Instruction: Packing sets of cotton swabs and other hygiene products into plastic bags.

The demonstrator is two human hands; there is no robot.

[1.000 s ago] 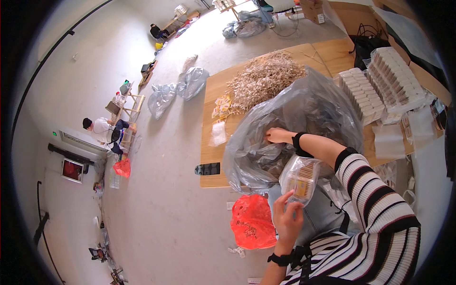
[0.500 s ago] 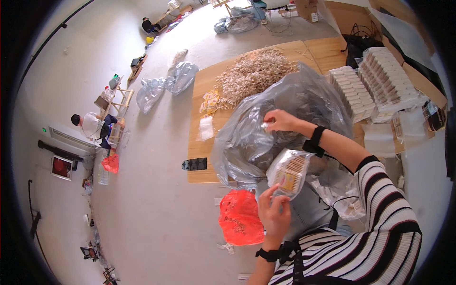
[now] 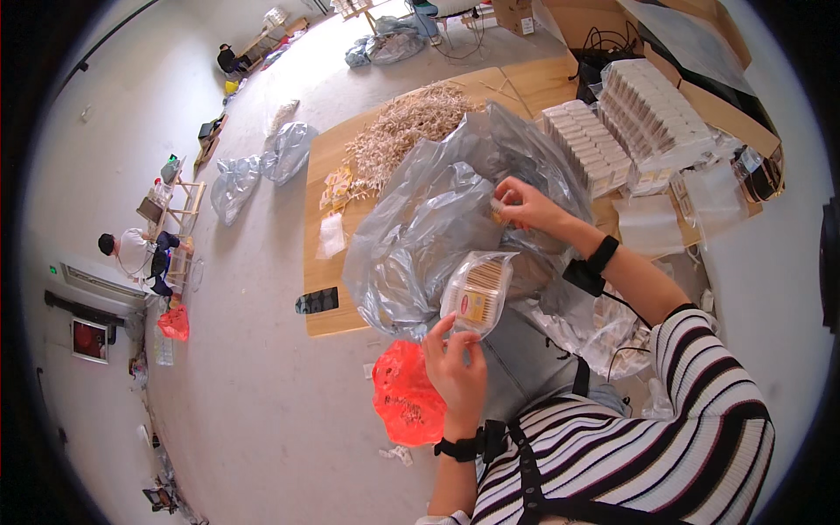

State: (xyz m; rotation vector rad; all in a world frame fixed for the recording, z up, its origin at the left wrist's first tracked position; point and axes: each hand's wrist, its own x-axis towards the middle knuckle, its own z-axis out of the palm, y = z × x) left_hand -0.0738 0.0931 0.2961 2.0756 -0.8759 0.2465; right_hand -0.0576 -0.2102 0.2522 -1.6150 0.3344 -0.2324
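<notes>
My left hand [image 3: 457, 372] grips the lower end of a clear plastic pack [image 3: 479, 293] of cotton swabs. A row of thin wooden sticks and a yellow label with a red mark show through the film. My right hand [image 3: 529, 208] is over a large translucent grey plastic bag [image 3: 420, 232], its fingers pinched together. Something small and yellowish shows at those fingertips, too small to name. The crumpled bag spreads over the near part of the wooden table [image 3: 328, 289]. Behind it lies a heap of loose cotton swabs [image 3: 411, 131].
Stacked swab packs [image 3: 652, 118] stand at the right beside cardboard boxes [image 3: 726, 109]. Yellow labels [image 3: 337, 188], a white packet [image 3: 332, 236] and a black phone-like object [image 3: 317, 301] lie along the left table edge. A red plastic bag [image 3: 404, 398] hangs below. A person [image 3: 140, 254] sits far left.
The view has swung to the right. Relative to the table, my right hand has shifted right over the grey bag. The swab pack in my left hand is raised slightly, its label now clearer.
</notes>
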